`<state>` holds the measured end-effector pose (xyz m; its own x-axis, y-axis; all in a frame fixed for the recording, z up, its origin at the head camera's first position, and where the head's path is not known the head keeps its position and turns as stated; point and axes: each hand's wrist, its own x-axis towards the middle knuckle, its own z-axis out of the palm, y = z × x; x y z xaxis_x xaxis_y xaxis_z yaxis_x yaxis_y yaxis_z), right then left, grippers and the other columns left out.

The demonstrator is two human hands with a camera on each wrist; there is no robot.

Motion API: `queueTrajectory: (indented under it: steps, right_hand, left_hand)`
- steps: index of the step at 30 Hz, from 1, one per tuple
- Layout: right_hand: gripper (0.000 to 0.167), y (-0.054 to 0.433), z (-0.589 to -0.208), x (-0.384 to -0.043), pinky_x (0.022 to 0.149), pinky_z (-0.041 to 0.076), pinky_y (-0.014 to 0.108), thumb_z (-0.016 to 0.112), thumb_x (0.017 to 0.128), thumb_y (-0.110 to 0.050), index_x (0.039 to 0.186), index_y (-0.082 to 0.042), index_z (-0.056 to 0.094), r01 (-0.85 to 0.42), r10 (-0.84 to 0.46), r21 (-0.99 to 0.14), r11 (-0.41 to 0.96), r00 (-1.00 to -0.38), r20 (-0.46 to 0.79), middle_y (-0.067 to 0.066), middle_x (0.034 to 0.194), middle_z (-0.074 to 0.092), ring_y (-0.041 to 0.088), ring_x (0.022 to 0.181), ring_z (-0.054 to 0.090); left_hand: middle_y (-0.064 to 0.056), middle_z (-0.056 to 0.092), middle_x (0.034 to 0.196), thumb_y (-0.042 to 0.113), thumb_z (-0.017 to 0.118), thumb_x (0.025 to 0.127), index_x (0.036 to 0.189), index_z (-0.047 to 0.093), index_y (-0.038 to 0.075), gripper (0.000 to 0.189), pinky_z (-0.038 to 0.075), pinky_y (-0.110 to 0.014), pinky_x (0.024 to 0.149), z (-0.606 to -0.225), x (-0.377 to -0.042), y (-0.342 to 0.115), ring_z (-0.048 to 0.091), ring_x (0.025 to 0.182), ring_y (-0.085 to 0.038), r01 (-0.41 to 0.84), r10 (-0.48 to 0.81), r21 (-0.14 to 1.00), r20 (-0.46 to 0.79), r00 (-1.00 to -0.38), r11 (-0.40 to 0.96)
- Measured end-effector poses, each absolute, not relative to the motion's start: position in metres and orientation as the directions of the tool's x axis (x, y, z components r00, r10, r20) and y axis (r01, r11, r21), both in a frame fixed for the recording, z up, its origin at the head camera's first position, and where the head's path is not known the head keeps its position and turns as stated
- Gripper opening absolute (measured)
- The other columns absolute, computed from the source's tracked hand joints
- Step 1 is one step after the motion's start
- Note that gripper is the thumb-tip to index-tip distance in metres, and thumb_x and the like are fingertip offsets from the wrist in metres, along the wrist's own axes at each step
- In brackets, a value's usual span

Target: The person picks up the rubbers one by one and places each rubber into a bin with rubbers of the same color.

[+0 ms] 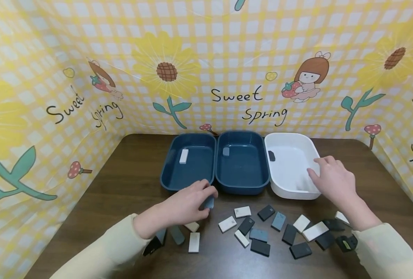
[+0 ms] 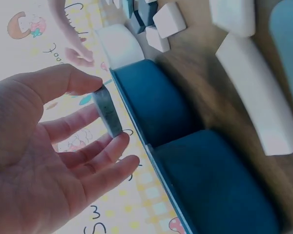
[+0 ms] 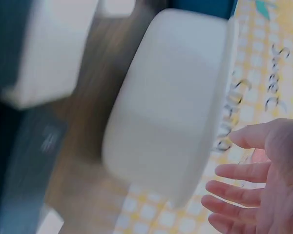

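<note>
My left hand (image 1: 187,203) pinches a small blue-grey rectangular block (image 2: 107,112) between thumb and fingertips, in front of the left dark blue bin (image 1: 185,176). A white block (image 1: 183,156) lies inside that bin. The middle dark blue bin (image 1: 242,170) holds a blue-grey block (image 1: 226,151). Over the right rim of the white bin (image 1: 291,166) hovers my right hand (image 1: 333,178), its fingers spread and nothing in them. Against the white bin's left wall sits a black block (image 1: 271,156).
Several white, black and blue-grey blocks lie scattered before the bins, among them a white one (image 1: 242,212) and a black one (image 1: 300,250). More, including a white block (image 1: 194,243), lie by my left forearm. A yellow checked cloth (image 1: 234,69) hangs behind the table.
</note>
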<state>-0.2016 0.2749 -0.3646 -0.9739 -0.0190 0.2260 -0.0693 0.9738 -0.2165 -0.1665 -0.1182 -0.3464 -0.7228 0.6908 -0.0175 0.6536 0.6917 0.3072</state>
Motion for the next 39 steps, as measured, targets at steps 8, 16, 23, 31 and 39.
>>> queueTrajectory:
  steps: [8,16,23,31,39]
  right_hand:
    - [0.043,0.241,-0.364,-0.194,0.067,0.053,0.052,0.070,0.089,-0.024,0.119,0.006,0.061,-0.300,-0.246,-0.168,0.939,-0.928,0.279,0.028,0.115,0.057,0.042,0.100,0.058]
    - [0.040,0.209,-0.378,-0.191,0.069,0.056,0.042,0.074,0.087,-0.024,0.118,-0.001,0.066,-0.468,-0.402,-0.179,0.865,-0.862,0.310,0.017,0.114,0.061,0.029,0.095,0.062]
    - [0.031,0.200,-0.386,-0.192,0.066,0.056,0.037,0.077,0.083,-0.021,0.109,-0.005,0.071,-0.577,-0.497,-0.140,0.805,-0.784,0.371,0.011,0.108,0.065,0.024,0.089,0.062]
    - [0.022,0.199,-0.392,-0.195,0.061,0.054,0.031,0.081,0.080,-0.013,0.101,-0.007,0.075,-0.614,-0.531,-0.103,0.782,-0.744,0.405,0.007,0.101,0.066,0.020,0.083,0.062]
    - [0.019,0.199,-0.394,-0.200,0.059,0.053,0.031,0.083,0.076,-0.010,0.094,-0.009,0.077,-0.613,-0.527,-0.082,0.786,-0.733,0.430,0.005,0.095,0.067,0.019,0.079,0.063]
  left_hand:
    - [-0.002,0.052,0.110,0.015,0.071,0.088,0.120,0.062,0.012,0.033,0.048,-0.026,0.077,-0.336,-0.192,-0.104,0.048,0.093,-0.014,0.670,0.686,0.243,0.022,-0.727,0.702]
    - [-0.003,0.052,0.111,0.019,0.069,0.090,0.122,0.060,0.014,0.033,0.047,-0.026,0.079,-0.327,-0.222,-0.088,0.049,0.094,-0.015,0.687,0.696,0.201,0.031,-0.717,0.699]
    - [-0.003,0.053,0.114,0.023,0.067,0.093,0.124,0.059,0.014,0.034,0.048,-0.026,0.081,-0.324,-0.247,-0.075,0.051,0.094,-0.014,0.700,0.708,0.182,0.030,-0.706,0.690]
    - [-0.004,0.053,0.116,0.025,0.065,0.094,0.127,0.057,0.015,0.035,0.048,-0.027,0.080,-0.325,-0.271,-0.067,0.053,0.092,-0.014,0.668,0.683,0.169,-0.046,-0.729,0.725]
    - [-0.006,0.054,0.116,0.020,0.065,0.094,0.128,0.057,0.013,0.035,0.048,-0.030,0.083,-0.326,-0.299,-0.050,0.056,0.093,-0.016,0.692,0.699,0.096,-0.112,-0.707,0.715]
